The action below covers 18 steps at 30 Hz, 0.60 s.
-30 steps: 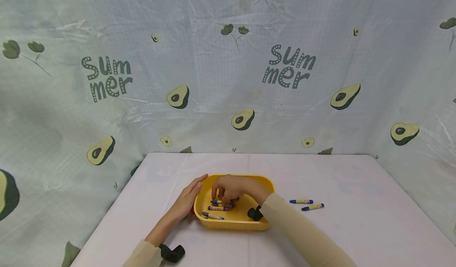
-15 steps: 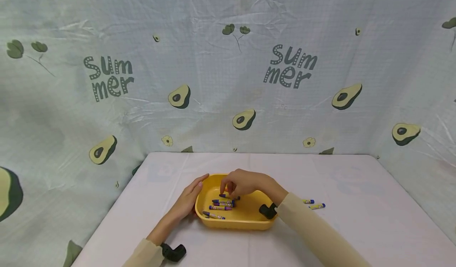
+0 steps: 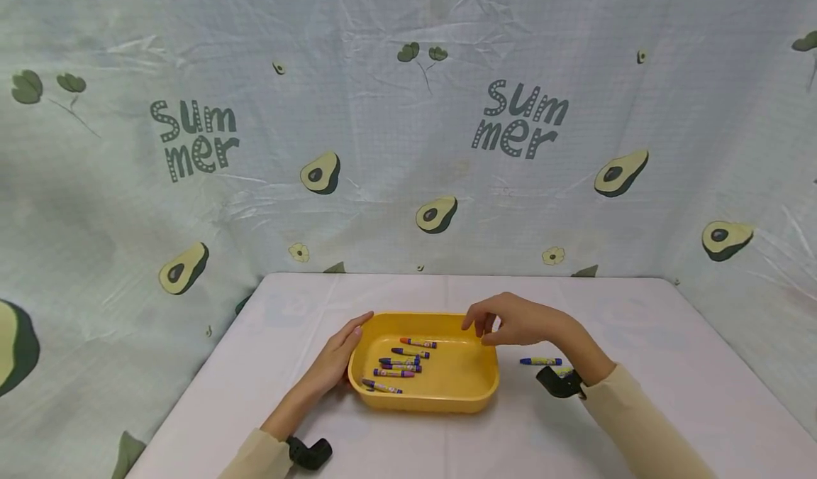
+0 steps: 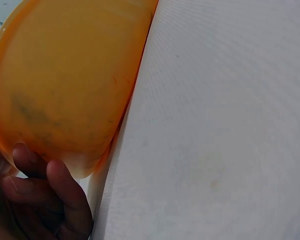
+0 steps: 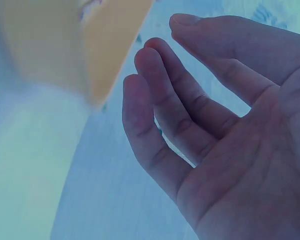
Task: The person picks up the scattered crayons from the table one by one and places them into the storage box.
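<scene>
A yellow tray (image 3: 440, 403) sits on the table with several crayons inside, mostly toward its left half. Among them are an orange crayon (image 3: 418, 343), a dark blue crayon (image 3: 410, 353) and a purple crayon (image 3: 393, 373). My left hand (image 3: 335, 358) rests along the tray's left end, fingers extended beside the wall and thumb at the rim. The left wrist view shows its fingertips against the tray's outer wall. My right hand (image 3: 520, 319) is raised over the tray's right edge. Its fingers are loosely bent, with nothing between them in the right wrist view.
To the right of the tray, a blue crayon (image 3: 540, 361) lies on the white table (image 3: 638, 408). Another crayon (image 3: 564, 371) there is mostly covered by the right wrist. Behind the table hangs an avocado-print cloth (image 3: 383, 131).
My right hand has lifted from the crayons inside the tray and moved right to its right edge. The orange crayon and dark blue crayon are now uncovered. My left hand has stayed put.
</scene>
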Tool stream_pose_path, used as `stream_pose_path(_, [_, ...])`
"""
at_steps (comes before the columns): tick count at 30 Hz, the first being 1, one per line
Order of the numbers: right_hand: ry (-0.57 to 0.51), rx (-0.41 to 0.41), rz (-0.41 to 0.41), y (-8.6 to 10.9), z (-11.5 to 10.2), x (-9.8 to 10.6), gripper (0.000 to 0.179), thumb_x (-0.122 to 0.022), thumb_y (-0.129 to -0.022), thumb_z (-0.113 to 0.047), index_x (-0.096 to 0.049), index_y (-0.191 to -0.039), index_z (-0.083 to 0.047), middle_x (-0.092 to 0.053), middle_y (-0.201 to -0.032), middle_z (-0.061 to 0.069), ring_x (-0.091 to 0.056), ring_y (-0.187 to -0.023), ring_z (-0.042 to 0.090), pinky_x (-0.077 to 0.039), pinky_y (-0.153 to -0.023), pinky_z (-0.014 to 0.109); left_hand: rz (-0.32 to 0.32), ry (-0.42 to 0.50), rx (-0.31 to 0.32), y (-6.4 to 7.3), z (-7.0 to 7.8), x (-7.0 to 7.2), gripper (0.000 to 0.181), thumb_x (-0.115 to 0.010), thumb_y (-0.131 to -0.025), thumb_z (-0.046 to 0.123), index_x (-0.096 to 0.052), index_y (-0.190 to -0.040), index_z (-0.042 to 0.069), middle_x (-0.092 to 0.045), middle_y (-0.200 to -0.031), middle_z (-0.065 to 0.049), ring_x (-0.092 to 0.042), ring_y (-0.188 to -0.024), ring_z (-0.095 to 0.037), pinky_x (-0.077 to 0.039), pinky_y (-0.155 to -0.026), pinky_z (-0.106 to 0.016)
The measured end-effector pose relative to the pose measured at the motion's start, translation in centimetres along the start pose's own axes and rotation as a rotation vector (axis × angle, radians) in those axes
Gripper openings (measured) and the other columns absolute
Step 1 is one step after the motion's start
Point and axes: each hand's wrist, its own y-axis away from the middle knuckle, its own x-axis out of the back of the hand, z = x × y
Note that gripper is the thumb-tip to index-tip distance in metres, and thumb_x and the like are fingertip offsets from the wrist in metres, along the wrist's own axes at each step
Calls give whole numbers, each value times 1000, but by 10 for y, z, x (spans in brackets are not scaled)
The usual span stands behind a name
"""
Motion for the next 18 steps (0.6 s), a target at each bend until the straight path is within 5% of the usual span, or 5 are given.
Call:
stream_pose_path(5, [-26,-31,54,37,30,3,24,-71,-95,-13,-71,-118,-20,-71,-99,-2,-62,-90,6,-57,-82,25,6,2,21,-1,0,0,49,-34,-114,36,-42,-159,19,-42,-165,-10,-45,-145,-31,-27,-126,-56])
stream_pose_path(10, [-78,-58,97,65,58,-4,23,-70,-95,-11,-71,-117,-17,-72,-99,4,-60,-90,4,-56,-80,25,-4,12,20,-2,0,-1,49,-34,-114,36,-41,-159,17,-41,-165,-10,-40,-150,-33,-24,-126,-56])
stream_pose_path(18, [-129,-85,162,86,89,-17,24,-74,-93,-11,-71,-117,-8,-72,-100,3,-61,-90,3,-57,-81,24,-7,16,21,-2,0,-1,49,-34,-114,36,-41,-159,18,-40,-166,-10,-37,-153,-34,-22,-127,-57])
